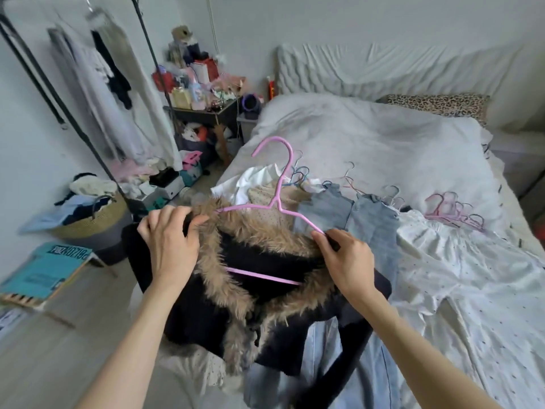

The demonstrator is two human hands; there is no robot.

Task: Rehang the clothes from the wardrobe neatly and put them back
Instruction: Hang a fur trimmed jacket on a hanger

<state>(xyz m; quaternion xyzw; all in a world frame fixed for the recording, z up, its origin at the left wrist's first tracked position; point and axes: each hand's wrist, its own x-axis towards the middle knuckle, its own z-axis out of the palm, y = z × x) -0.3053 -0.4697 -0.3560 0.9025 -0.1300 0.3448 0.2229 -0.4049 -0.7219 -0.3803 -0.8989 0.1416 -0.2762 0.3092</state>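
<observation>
Between the fingers (203, 221), a smooth, matt pink hanger (275, 199) sits in a dark cloth jacket (188, 308) with shaggy tan fur trim (218, 287).

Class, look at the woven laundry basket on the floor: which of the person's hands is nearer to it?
Left. The left hand grips the coat's shoulder just right of the basket; the right hand is farther right, over the bed.

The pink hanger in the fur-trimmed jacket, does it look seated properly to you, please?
Not yet. The pink hanger sits tilted inside the black jacket, while the left hand and right hand grip the shoulders.
</observation>
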